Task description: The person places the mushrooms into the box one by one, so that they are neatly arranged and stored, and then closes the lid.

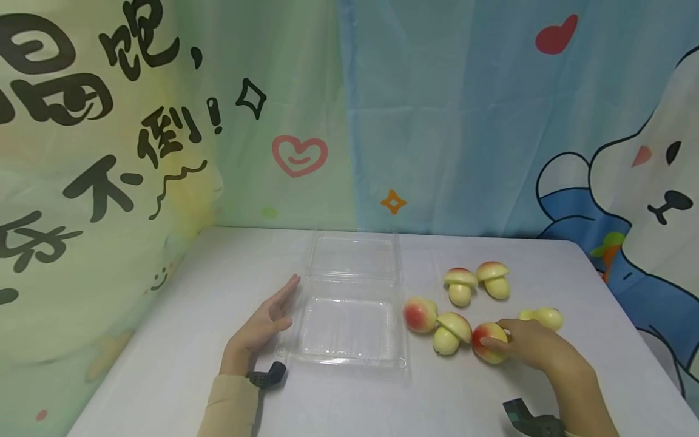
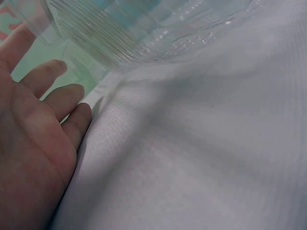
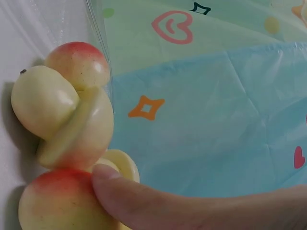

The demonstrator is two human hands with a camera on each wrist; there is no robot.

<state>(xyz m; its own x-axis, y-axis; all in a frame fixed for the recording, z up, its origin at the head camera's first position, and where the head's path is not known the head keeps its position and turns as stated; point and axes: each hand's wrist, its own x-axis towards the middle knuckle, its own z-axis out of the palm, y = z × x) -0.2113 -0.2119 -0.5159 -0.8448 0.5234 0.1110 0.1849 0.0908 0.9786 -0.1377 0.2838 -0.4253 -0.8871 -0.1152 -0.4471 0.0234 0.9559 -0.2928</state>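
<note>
An unlatched clear plastic clamshell box (image 1: 349, 362) lies open on the table, its lid (image 1: 352, 258) folded back. My left hand (image 1: 262, 328) stands at the box's left edge, fingers extended; whether they touch the plastic, I cannot tell. In the left wrist view the palm (image 2: 33, 129) holds nothing. My right hand (image 1: 537, 346) grips a toy mushroom (image 1: 489, 343) with a red-and-yellow cap, thumb (image 3: 124, 194) against its side. Just left of it sits another toy mushroom (image 1: 452, 332), touching a red-capped one (image 1: 419, 314) beside the box.
Two more mushrooms, one (image 1: 460, 285) and its neighbour (image 1: 494, 279), stand farther back. A pale one (image 1: 542, 317) lies behind my right hand, partly hidden. The white table (image 1: 164, 388) meets a printed curtain (image 1: 437, 121) at the back and left.
</note>
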